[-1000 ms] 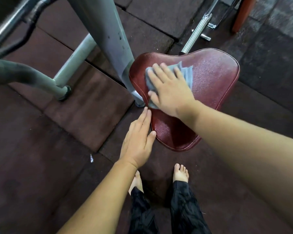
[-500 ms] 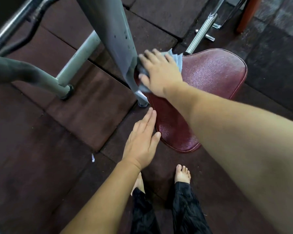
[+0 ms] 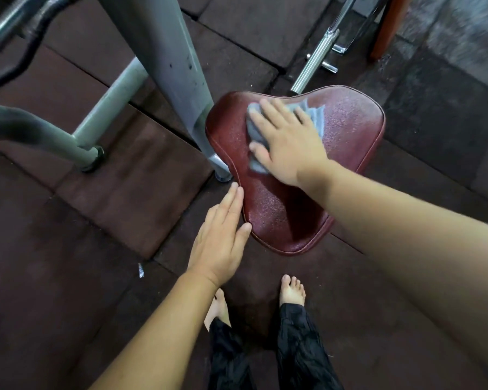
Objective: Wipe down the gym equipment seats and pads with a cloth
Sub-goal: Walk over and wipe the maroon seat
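Five fingers (image 3: 268,111) of the right hand (image 3: 290,144) lay spread flat, pressing the cloth (image 3: 313,114) onto the seat (image 3: 355,130) rather than gripping it. Half a second earlier that hand had been up at the seat's far left corner against the post (image 3: 166,60); now it had swept back toward the middle of the wide end, so that corner looked covered. The left hand (image 3: 220,240) stayed empty and flat, fingers released, thumb touching the seat's narrow near edge. Judging by this, the narrow end and right side remained to be wiped.
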Demonstrator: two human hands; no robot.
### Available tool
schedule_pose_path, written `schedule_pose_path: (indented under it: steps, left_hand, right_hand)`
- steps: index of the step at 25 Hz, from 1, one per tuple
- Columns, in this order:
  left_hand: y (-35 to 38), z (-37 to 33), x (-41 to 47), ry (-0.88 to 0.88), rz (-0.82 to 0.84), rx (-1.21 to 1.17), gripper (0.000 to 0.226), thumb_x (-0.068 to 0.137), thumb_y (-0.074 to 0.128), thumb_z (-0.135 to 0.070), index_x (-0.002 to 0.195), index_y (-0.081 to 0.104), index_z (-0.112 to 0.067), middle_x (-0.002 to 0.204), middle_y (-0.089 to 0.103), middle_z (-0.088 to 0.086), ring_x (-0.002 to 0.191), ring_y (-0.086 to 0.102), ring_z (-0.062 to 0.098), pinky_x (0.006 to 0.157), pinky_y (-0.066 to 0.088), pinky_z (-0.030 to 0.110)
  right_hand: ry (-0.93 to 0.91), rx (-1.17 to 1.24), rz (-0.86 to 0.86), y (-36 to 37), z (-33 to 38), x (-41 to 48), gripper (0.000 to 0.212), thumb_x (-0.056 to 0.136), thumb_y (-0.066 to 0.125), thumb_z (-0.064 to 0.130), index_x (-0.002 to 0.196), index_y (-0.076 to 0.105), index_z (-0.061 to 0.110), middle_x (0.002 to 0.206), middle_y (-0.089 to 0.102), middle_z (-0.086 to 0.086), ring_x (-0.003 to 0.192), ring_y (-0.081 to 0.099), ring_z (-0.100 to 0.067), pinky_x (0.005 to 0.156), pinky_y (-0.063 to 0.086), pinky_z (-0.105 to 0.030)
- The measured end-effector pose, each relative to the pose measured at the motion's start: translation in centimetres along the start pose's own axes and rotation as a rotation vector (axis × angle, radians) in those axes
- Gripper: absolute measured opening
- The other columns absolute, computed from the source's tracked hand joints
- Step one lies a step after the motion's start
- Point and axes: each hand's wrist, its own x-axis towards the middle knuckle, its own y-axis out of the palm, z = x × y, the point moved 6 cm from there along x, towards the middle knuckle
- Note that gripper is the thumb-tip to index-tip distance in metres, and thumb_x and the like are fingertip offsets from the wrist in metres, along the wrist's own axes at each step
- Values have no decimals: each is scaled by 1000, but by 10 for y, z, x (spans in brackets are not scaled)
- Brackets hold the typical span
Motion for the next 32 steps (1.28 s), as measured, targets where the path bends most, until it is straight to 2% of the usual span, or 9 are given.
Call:
schedule_pose_path:
  steps: [2,5,7,13,17,20,24,29,32]
  left_hand:
    - [-1,2,0,-6,-12,3,67,103,30,-52,164,10,-33,169,1,-23,151,22,8,121,21,29]
    - [-1,1,3,1,-10,29,68,101,31,-52,164,11,-34,168,1,-26,150,22,8,121,21,29]
    - [-2,0,4,-18,-9,38,69,100,34,-52,164,12,-34,167,3,-26,150,23,9,122,23,31]
    - [-3,0,2,-39,-13,49,71,99,36,-50,164,16,-30,170,9,-18,149,27,11,122,26,32]
    - [-1,1,3,-45,1,71,71,100,32,-52,164,10,-34,170,3,-22,152,20,7,118,14,22]
    - [1,0,-1,-55,-17,54,70,99,31,-50,165,11,-32,171,4,-20,150,23,8,117,17,23]
    - [3,-2,-2,-70,-21,32,70,100,29,-50,165,11,-28,171,7,-13,148,26,13,118,21,25]
    - [-1,-2,-1,-65,3,42,69,101,33,-47,165,13,-28,171,8,-14,149,27,14,118,23,28]
    - [-1,-5,-1,-88,30,55,71,98,30,-49,164,13,-29,171,8,-15,150,26,13,119,23,30]
  right_hand:
    - [-161,18,13,-3,-30,-15,72,94,36,58,156,36,21,161,37,-7,150,32,-30,121,24,-50]
    - [244,14,-9,-21,-119,7,77,92,27,64,156,35,21,162,36,-9,149,30,-31,120,24,-50]
    - [390,16,1,-19,-123,-7,77,93,25,62,158,30,20,164,30,-10,151,26,-31,121,22,-51]
    - [99,162,-64,-1,29,-150,69,93,48,53,155,40,23,164,33,-2,153,26,-24,121,21,-51]
    - [9,69,-40,-5,16,-52,68,93,42,54,153,41,23,161,39,0,150,32,-24,118,26,-49]
    - [-31,7,67,-5,20,39,71,94,38,56,157,31,24,164,31,-2,152,26,-24,118,23,-49]
    - [-270,-54,53,1,46,2,70,94,35,55,156,34,23,164,32,-4,151,29,-27,118,25,-51]
    - [-29,87,-15,-1,33,-135,75,93,46,57,157,35,20,166,28,-1,154,23,-25,121,21,-52]
    - [42,199,-5,3,41,-145,73,91,49,54,154,41,19,163,35,0,152,28,-23,122,21,-51]
